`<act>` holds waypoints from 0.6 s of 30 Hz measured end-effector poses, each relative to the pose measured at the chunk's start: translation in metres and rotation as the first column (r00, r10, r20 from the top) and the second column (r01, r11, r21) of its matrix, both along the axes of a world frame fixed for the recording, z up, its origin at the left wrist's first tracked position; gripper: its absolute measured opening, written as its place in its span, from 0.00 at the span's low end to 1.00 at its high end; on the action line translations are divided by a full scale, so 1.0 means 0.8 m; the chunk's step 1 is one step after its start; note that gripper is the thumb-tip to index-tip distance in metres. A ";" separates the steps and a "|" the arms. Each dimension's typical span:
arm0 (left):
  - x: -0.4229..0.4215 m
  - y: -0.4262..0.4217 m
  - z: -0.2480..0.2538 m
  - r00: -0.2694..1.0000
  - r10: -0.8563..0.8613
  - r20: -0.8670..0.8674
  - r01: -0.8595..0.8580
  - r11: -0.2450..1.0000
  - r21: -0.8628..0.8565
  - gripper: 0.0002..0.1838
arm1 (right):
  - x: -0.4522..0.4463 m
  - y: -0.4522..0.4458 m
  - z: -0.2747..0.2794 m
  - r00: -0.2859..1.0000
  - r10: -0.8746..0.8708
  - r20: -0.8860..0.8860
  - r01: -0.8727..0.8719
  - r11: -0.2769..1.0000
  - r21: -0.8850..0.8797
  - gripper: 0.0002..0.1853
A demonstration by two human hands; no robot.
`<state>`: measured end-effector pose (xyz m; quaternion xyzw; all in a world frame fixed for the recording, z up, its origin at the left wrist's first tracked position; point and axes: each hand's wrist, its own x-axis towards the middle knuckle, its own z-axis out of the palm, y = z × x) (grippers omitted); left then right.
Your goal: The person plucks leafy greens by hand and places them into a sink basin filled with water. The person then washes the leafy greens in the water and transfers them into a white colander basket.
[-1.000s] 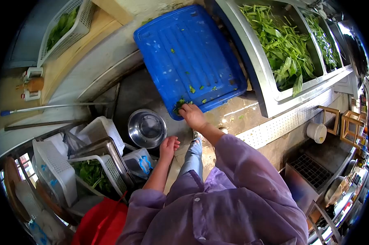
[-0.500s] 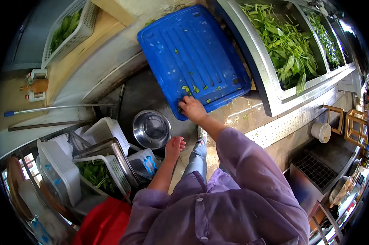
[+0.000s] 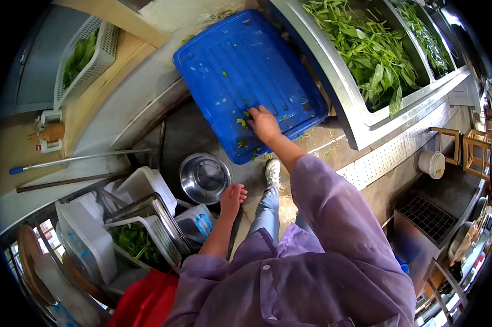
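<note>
Head view, right hand [image 3: 266, 125]: found low over the blue plastic lid [image 3: 213, 71], inward of the corner nearest the body. Noted with fingers bent down and close together, beside loose green leaf scraps [image 3: 241, 121]. Cannot tell from this angle whether pinching a scrap or merely resting on the plastic, because of partly hidden fingertips.

Change on record: shifted from that near corner, as of half a second ago, to a spot further up the lid. Leaves exposed at the corner a small dark cluster of scraps, formerly under the hand. Judged significance: attention moved from the corner pieces to those further in; handling of the scraps apparently unfinished, in view of several pieces spread over the lid and along its near edge.

Left hand [image 3: 233, 200]: half open, loosely curled, with nothing visible in its grasp. Held just beside the metal bowl [image 3: 191, 185]; cannot establish contact with the rim.

Surroundings: steel sink [image 3: 333, 71] to the right of the lid, with leafy greens [image 3: 385, 65] inside; white basket [image 3: 165, 242] at left, with further greens [image 3: 134, 240].
</note>
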<state>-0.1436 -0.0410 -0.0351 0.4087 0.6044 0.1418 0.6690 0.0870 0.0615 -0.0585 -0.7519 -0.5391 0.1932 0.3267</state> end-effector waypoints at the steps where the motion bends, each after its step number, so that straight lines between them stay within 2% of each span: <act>1: 0.002 0.000 0.000 1.000 -0.009 -0.001 0.009 1.000 0.002 0.14 | -0.009 0.000 0.006 0.997 0.014 0.080 -0.011 0.999 -0.035 0.11; 2: 0.002 -0.001 0.000 1.000 -0.017 -0.006 0.017 1.000 0.002 0.14 | -0.019 -0.001 0.011 0.987 0.026 0.159 -0.015 0.997 -0.072 0.12; 3: 0.002 -0.002 0.000 1.000 -0.028 -0.010 0.028 1.000 -0.001 0.14 | -0.027 -0.003 0.005 0.978 0.097 0.185 -0.080 0.992 -0.098 0.11; 4: 0.002 -0.002 0.001 0.999 -0.045 -0.013 0.045 0.999 -0.004 0.14 | -0.035 -0.004 -0.006 0.980 0.080 0.182 -0.062 0.993 -0.101 0.11; 6: 0.002 -0.002 0.002 0.998 -0.053 -0.029 0.053 0.999 0.000 0.14 | -0.046 -0.002 -0.017 0.962 0.157 0.223 -0.140 0.986 -0.090 0.10; 7: 0.001 -0.003 0.001 0.998 -0.064 -0.028 0.064 0.998 -0.003 0.14 | -0.050 -0.002 -0.019 0.985 0.121 0.122 -0.109 0.989 -0.103 0.07; 8: -0.002 -0.002 0.000 0.998 -0.057 -0.031 0.057 0.998 -0.004 0.14 | -0.053 -0.008 -0.019 0.986 0.110 0.122 -0.098 0.990 -0.106 0.07; 10: -0.005 0.001 0.001 0.997 -0.066 -0.026 0.066 0.998 -0.010 0.14 | -0.056 -0.027 -0.004 0.972 0.071 -0.222 -0.089 0.994 -0.070 0.06; 11: -0.005 0.001 0.002 0.995 -0.080 -0.053 0.079 0.997 -0.024 0.14 | -0.059 -0.037 0.001 0.949 0.019 -0.315 -0.002 0.999 0.054 0.07; 12: -0.003 0.001 0.004 0.993 -0.093 -0.078 0.091 0.995 -0.033 0.14 | -0.055 -0.051 0.009 0.952 0.002 -0.307 0.014 0.999 0.052 0.07; 13: -0.002 0.001 0.003 0.990 -0.114 -0.087 0.111 0.993 -0.041 0.14 | -0.049 -0.068 0.018 0.834 -0.100 -0.542 0.109 0.994 -0.016 0.08; 14: -0.001 0.000 0.003 0.988 -0.134 -0.079 0.131 0.991 -0.038 0.14 | -0.041 -0.086 0.029 0.649 -0.198 -0.734 0.185 0.978 -0.100 0.09; 15: 0.004 -0.001 0.003 0.983 -0.163 -0.084 0.160 0.986 -0.048 0.14 | -0.029 -0.108 0.036 0.653 -0.214 -0.726 0.213 0.972 -0.094 0.09; 17: 0.012 -0.003 -0.002 0.972 -0.228 -0.047 0.226 0.973 -0.053 0.13 | 0.008 -0.163 0.051 0.277 -0.338 -0.899 0.272 0.925 -0.264 0.09; 18: 0.026 -0.004 0.010 0.963 -0.265 -0.041 0.262 0.963 -0.055 0.12 | 0.027 -0.198 0.063 0.183 -0.355 -0.917 0.312 0.905 -0.289 0.08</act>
